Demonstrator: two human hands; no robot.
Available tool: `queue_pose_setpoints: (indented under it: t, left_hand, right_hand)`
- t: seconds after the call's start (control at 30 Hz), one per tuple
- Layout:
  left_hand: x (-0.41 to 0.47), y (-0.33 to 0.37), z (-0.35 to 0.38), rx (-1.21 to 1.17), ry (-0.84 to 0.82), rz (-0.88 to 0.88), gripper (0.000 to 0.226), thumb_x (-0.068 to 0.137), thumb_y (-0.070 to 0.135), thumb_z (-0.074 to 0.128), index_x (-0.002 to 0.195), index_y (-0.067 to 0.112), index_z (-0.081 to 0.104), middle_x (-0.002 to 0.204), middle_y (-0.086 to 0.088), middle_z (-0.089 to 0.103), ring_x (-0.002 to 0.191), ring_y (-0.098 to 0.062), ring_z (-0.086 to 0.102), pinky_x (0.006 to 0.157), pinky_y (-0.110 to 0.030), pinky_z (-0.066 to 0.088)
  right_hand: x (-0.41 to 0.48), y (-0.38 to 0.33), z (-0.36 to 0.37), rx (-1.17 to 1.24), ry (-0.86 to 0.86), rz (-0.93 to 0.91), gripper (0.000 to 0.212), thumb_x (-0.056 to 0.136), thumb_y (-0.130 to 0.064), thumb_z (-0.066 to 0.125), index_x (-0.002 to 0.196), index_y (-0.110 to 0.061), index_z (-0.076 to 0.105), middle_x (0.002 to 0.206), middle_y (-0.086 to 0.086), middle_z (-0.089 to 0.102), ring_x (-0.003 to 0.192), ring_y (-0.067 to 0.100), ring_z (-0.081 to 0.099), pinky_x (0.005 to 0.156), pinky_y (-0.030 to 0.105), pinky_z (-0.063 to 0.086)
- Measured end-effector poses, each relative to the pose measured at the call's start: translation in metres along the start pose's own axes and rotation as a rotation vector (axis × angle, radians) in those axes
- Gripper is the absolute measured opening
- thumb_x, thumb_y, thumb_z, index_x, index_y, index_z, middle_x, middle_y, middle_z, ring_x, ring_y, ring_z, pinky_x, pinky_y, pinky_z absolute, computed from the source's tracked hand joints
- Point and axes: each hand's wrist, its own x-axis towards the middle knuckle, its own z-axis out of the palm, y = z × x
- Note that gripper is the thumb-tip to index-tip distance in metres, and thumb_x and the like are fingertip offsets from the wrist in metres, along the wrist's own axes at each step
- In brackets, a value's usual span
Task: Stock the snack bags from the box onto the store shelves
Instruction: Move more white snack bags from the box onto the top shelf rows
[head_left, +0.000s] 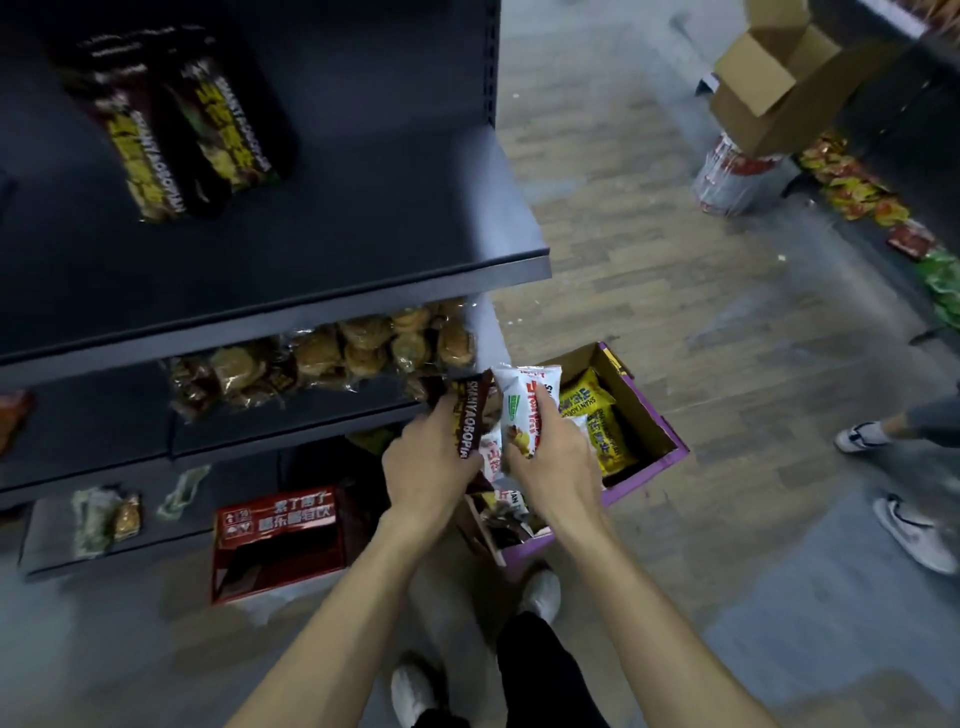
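My left hand (434, 460) grips a dark brown snack bag (470, 415) with white lettering. My right hand (553, 462) grips a white snack bag (522, 400) with red and green print. Both bags are held above the purple-edged cardboard box (670, 431) on the floor. Yellow snack bags (605, 431) lie inside the box. Two dark bags with yellow print (182, 135) lie on the dark upper shelf (363, 218). Clear packs of brown pastries (337, 353) sit on the shelf below.
A red carton (280, 540) stands on the floor under the shelves. An open cardboard box (779, 83) rests on a wrapped bundle (727, 176) at the far right, beside a shelf of colourful snack packs (857, 192). Another person's shoes (909, 530) are at the right edge.
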Motion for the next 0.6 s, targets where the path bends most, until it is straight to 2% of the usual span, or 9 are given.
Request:
queue_pose_setpoints:
  t: [0.1, 0.3, 0.47, 0.6]
  left_hand:
    - [-0.022, -0.027, -0.031, -0.027, 0.060, -0.031, 0.060, 0.078, 0.040, 0.066, 0.133, 0.033, 0.043, 0.110, 0.000, 0.067, 0.102, -0.028, 0.063, 0.073, -0.036, 0.047]
    - [-0.059, -0.074, -0.088, -0.058, 0.223, -0.048, 0.072, 0.080, 0.044, 0.067, 0.144, 0.034, 0.035, 0.112, 0.002, 0.064, 0.100, -0.022, 0.063, 0.077, -0.034, 0.049]
    - [-0.072, -0.104, -0.131, -0.082, 0.335, -0.069, 0.071, 0.081, 0.043, 0.068, 0.143, 0.032, 0.035, 0.110, 0.004, 0.063, 0.099, -0.019, 0.062, 0.078, -0.034, 0.050]
    - [-0.075, -0.118, -0.153, -0.095, 0.385, -0.091, 0.070, 0.081, 0.040, 0.069, 0.142, 0.032, 0.036, 0.107, 0.004, 0.063, 0.096, -0.018, 0.062, 0.075, -0.032, 0.050]
  right_hand:
    - [-0.029, -0.031, 0.007, 0.017, 0.028, -0.062, 0.076, 0.086, -0.045, 0.063, 0.150, -0.037, 0.024, 0.113, 0.008, 0.062, 0.102, 0.031, 0.061, 0.077, 0.042, 0.051]
    - [-0.075, -0.094, 0.011, 0.033, 0.087, -0.181, 0.075, 0.087, -0.045, 0.064, 0.151, -0.035, 0.025, 0.113, 0.009, 0.061, 0.103, 0.032, 0.060, 0.079, 0.040, 0.050]
    - [-0.096, -0.143, 0.010, 0.057, 0.122, -0.279, 0.074, 0.089, -0.045, 0.062, 0.152, -0.035, 0.024, 0.120, 0.008, 0.060, 0.108, 0.031, 0.059, 0.081, 0.038, 0.049]
    - [-0.101, -0.169, 0.012, 0.088, 0.119, -0.323, 0.078, 0.088, -0.044, 0.064, 0.152, -0.036, 0.021, 0.115, 0.005, 0.059, 0.101, 0.025, 0.061, 0.079, 0.039, 0.054]
